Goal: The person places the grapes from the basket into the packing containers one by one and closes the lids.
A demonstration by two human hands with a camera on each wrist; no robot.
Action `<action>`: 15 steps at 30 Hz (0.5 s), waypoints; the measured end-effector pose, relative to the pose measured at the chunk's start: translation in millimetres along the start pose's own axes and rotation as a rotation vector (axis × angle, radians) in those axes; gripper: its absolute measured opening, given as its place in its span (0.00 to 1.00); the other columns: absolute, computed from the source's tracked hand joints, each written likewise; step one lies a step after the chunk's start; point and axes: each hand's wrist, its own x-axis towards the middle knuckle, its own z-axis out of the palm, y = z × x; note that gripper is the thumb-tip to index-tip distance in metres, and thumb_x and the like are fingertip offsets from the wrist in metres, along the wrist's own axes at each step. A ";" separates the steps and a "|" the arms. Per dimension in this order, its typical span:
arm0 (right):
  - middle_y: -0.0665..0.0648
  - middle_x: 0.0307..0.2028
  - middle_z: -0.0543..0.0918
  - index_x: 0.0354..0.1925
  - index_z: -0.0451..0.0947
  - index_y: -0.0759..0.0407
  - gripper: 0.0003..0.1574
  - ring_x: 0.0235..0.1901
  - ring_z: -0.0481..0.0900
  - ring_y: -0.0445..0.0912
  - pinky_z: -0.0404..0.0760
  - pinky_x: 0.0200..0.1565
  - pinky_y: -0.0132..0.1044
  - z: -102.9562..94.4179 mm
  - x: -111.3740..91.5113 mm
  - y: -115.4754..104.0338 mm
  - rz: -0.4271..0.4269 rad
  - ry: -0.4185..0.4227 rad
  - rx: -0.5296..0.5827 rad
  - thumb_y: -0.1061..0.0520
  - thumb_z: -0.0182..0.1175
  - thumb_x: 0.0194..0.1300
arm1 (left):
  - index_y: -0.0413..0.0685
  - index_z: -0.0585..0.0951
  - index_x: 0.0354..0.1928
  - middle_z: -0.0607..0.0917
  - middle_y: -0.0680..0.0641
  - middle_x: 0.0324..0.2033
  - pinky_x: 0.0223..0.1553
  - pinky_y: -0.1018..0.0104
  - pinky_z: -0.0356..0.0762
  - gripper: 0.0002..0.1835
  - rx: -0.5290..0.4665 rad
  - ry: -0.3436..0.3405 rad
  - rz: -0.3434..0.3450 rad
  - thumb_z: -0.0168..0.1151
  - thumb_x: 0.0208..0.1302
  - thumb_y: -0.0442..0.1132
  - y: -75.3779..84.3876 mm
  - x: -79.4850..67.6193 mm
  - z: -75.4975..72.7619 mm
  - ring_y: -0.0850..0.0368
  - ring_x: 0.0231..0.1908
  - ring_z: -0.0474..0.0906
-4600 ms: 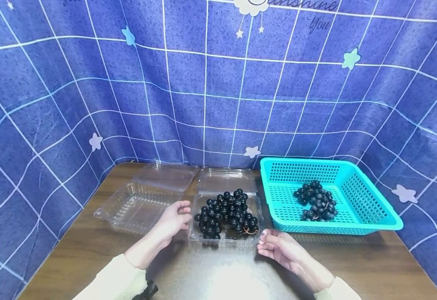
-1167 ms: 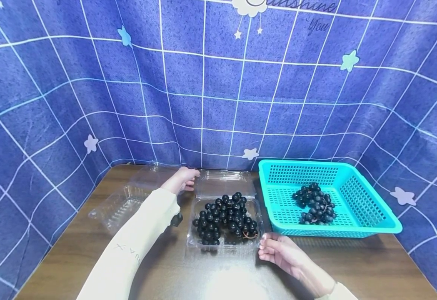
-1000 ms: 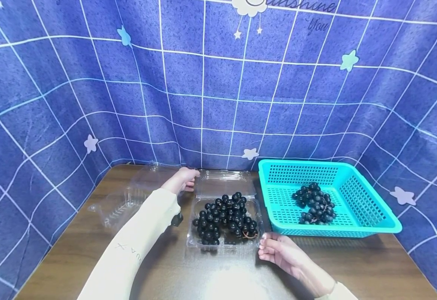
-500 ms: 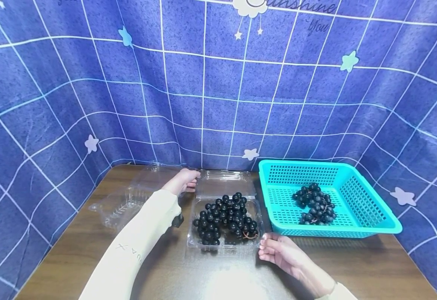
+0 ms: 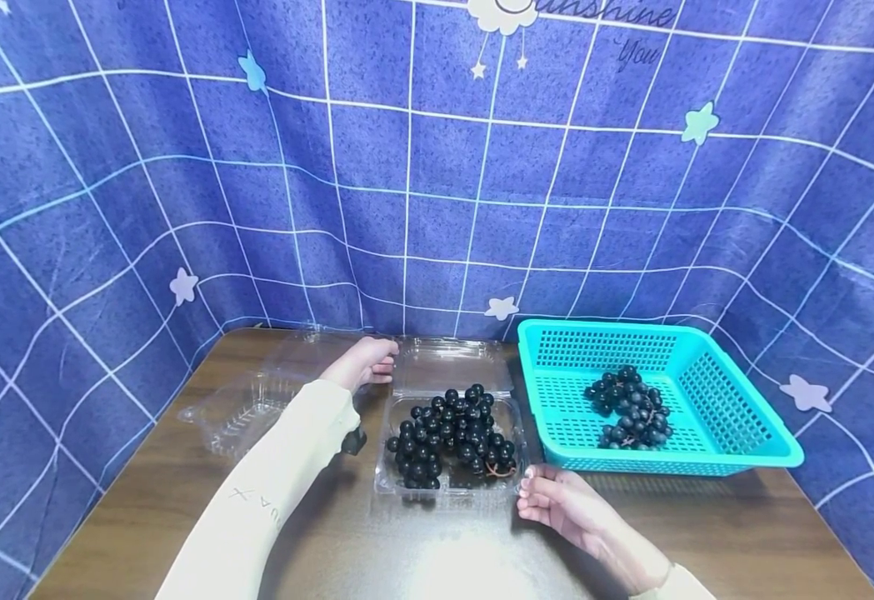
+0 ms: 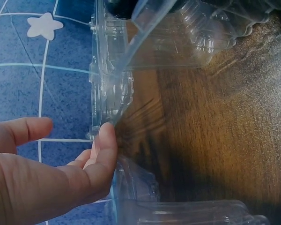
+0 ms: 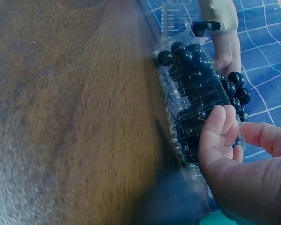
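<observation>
A clear plastic clamshell container (image 5: 447,486) lies open in the middle of the table. Dark grapes (image 5: 451,433) fill much of its tub, and its lid (image 5: 451,367) is folded back toward the curtain. My left hand (image 5: 365,362) is at the lid's left edge; in the left wrist view its fingertips touch clear plastic, with the thumb held apart. My right hand (image 5: 564,508) pinches the tub's front right corner between thumb and fingers, as the right wrist view (image 7: 243,154) also shows, with grapes visible through the clear wall.
A second clear container (image 5: 245,417) sits open at the left, partly hidden behind my left sleeve. At the right stands a turquoise basket (image 5: 676,458) with a bunch of grapes (image 5: 627,408) inside. A blue curtain (image 5: 437,167) surrounds the wooden table (image 5: 362,533) at the back and sides.
Since the oldest frame, my left hand has moved from the tub's left side back to the lid's edge. The right hand stays at the corner. Over the last second little has changed.
</observation>
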 end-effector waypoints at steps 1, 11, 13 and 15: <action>0.49 0.32 0.78 0.40 0.65 0.58 0.05 0.33 0.80 0.40 0.83 0.44 0.33 0.1 -0.1 -0.1 0.000 -0.001 0.000 0.66 0.49 0.66 | 0.33 0.65 0.59 0.68 0.37 0.53 0.59 0.53 0.74 0.23 -0.006 -0.002 -0.001 0.47 0.62 0.34 0.3 -0.6 -0.2 0.58 0.33 0.71; 0.49 0.32 0.78 0.39 0.65 0.58 0.04 0.33 0.80 0.40 0.83 0.44 0.33 -0.9 -0.2 0.5 0.002 0.000 0.000 0.65 0.49 0.67 | 0.34 0.62 0.63 0.65 0.33 0.62 0.60 0.53 0.73 0.26 -0.038 -0.020 -0.013 0.46 0.64 0.35 1.6 1.9 -2.6 0.50 0.46 0.73; 0.49 0.32 0.78 0.39 0.65 0.58 0.04 0.33 0.80 0.40 0.83 0.44 0.33 -1.0 -0.3 0.3 0.001 0.000 0.001 0.65 0.49 0.67 | 0.35 0.62 0.63 0.66 0.34 0.62 0.60 0.54 0.73 0.25 -0.044 -0.013 -0.016 0.46 0.64 0.35 1.9 2.6 -2.8 0.51 0.44 0.73; 0.49 0.32 0.78 0.39 0.65 0.58 0.04 0.33 0.80 0.39 0.83 0.44 0.33 -1.2 -0.3 0.3 0.000 0.001 0.001 0.65 0.49 0.67 | 0.35 0.63 0.63 0.66 0.34 0.62 0.60 0.54 0.73 0.25 -0.048 -0.013 -0.019 0.46 0.64 0.35 2.1 3.2 -2.6 0.53 0.40 0.72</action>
